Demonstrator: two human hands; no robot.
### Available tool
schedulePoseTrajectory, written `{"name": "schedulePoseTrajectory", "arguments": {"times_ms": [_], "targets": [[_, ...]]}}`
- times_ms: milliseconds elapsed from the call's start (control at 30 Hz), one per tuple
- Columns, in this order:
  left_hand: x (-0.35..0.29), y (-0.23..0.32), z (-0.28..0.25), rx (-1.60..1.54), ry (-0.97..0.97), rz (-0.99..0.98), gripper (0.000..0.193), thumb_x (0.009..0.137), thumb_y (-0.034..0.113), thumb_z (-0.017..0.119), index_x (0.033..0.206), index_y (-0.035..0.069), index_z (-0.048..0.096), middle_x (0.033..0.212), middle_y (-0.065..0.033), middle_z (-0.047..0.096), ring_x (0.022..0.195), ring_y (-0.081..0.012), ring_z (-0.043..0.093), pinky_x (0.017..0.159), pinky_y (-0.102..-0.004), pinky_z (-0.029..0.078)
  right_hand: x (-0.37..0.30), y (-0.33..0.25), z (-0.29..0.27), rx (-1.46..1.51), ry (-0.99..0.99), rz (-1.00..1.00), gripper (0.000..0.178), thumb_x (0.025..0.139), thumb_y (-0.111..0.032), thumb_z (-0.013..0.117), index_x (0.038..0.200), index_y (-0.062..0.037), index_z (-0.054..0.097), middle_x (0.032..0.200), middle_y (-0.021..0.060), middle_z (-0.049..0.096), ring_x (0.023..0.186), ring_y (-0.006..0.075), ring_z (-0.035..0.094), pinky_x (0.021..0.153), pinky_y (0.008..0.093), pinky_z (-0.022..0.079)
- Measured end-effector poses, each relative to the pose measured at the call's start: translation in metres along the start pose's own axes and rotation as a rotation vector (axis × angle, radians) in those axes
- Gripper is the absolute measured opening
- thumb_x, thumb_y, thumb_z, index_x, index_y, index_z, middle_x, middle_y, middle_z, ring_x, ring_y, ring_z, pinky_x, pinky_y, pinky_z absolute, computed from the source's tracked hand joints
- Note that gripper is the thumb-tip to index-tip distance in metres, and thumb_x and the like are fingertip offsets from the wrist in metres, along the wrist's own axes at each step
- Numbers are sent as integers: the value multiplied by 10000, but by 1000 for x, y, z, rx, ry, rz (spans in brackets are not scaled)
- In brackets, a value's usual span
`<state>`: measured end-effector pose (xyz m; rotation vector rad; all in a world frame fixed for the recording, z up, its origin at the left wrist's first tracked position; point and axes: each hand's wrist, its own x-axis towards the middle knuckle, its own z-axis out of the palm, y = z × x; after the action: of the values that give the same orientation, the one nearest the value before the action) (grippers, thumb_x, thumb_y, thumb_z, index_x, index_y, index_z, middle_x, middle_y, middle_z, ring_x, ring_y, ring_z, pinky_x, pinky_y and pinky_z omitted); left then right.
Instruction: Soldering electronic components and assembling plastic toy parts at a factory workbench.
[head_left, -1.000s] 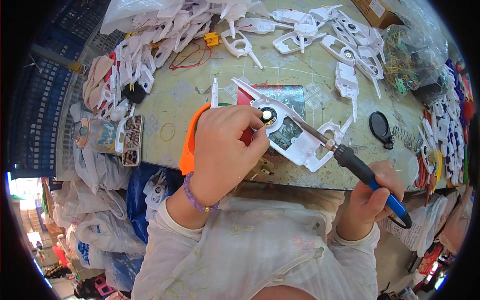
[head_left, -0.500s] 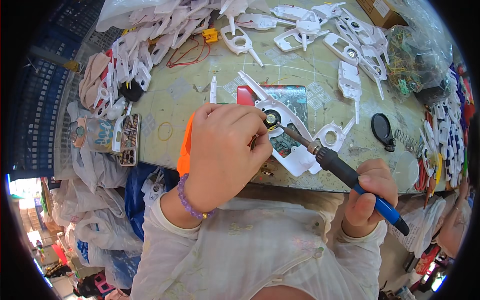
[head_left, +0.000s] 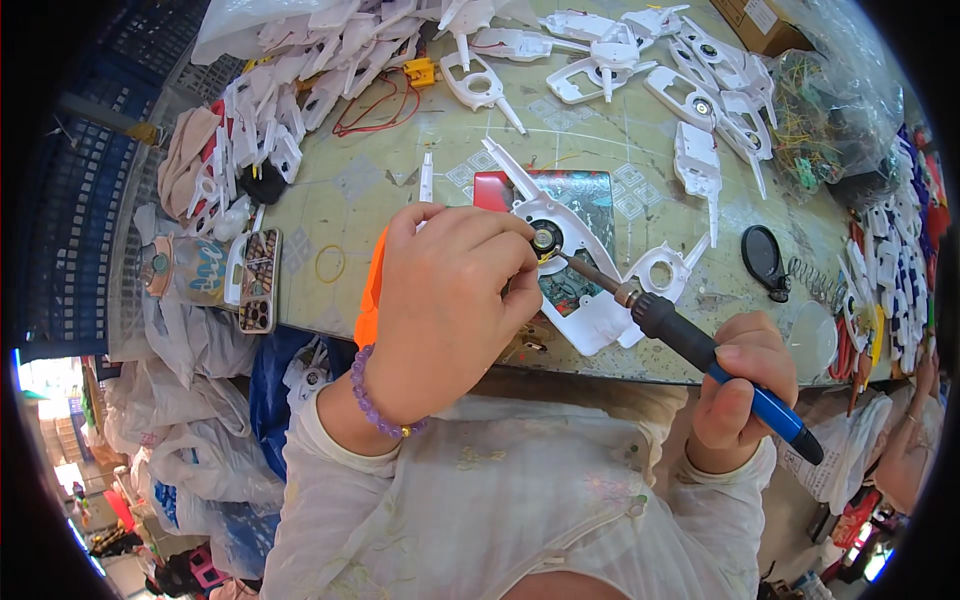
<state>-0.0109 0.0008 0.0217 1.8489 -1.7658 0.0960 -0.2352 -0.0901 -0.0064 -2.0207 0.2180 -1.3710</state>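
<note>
My right hand [head_left: 742,385] is wrapped round the blue and black handle of a soldering iron [head_left: 680,330]. The iron slants up to the left, and its tip meets the lower edge of a small round speaker [head_left: 546,237]. That speaker sits in a white plastic shell [head_left: 592,325] with a long narrow arm, lying over a red and teal panel [head_left: 583,190]. At the speaker's left side, my left hand [head_left: 445,300] is closed in a pinch; its fingertips are partly hidden. A short bit of yellow wire shows near the iron's tip. Something orange [head_left: 371,295] pokes out behind my left hand.
White shells [head_left: 480,88] lie heaped along the far side. A black oval part [head_left: 764,258] and a spring [head_left: 815,282] lie at right. A phone-like case [head_left: 260,280] and a jar [head_left: 190,270] stand at left. Plastic bags hang below the table's left edge.
The soldering iron's handle and my right hand have shifted very slightly right. The white shell has moved a touch to the right as well. My left hand keeps its pinch.
</note>
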Motion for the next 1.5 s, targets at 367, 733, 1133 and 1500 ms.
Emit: {"name": "schedulePoseTrajectory", "arguments": {"times_ms": [367, 733, 1133, 1500], "targets": [[2, -2, -2, -6, -26, 54, 60, 663, 56, 654, 679, 63, 597, 831, -8, 632, 816, -192, 586, 785, -373, 394, 3, -1, -1, 1, -5, 22, 177, 807, -158, 633, 906, -17, 589, 681, 60, 562, 564, 199, 501, 526, 311, 398], [7, -7, -1, -79, -51, 110, 43, 681, 63, 643, 702, 41, 612, 803, -37, 654, 744, -202, 601, 742, -339, 411, 24, -10, 6, -38, -7, 63, 125, 772, -55, 625, 884, -10, 593, 614, 56, 525, 490, 173, 437, 466, 299, 317], [7, -6, -6, -45, -143, 19, 47, 662, 92, 659, 693, 75, 627, 863, -37, 686, 791, -200, 620, 803, -353, 404, 13, -6, 5, 4, 27, 79, 105, 763, -25, 610, 863, 1, 596, 605, 62, 518, 494, 165, 439, 470, 283, 324], [14, -4, -5, -73, -104, 128, 34, 684, 83, 623, 701, 57, 609, 688, -49, 601, 707, -218, 583, 754, -355, 397, -27, -5, -9, -6, 525, 54, 246, 932, -189, 458, 939, 48, 523, 764, 145, 529, 660, 198, 466, 570, 293, 368]]}}
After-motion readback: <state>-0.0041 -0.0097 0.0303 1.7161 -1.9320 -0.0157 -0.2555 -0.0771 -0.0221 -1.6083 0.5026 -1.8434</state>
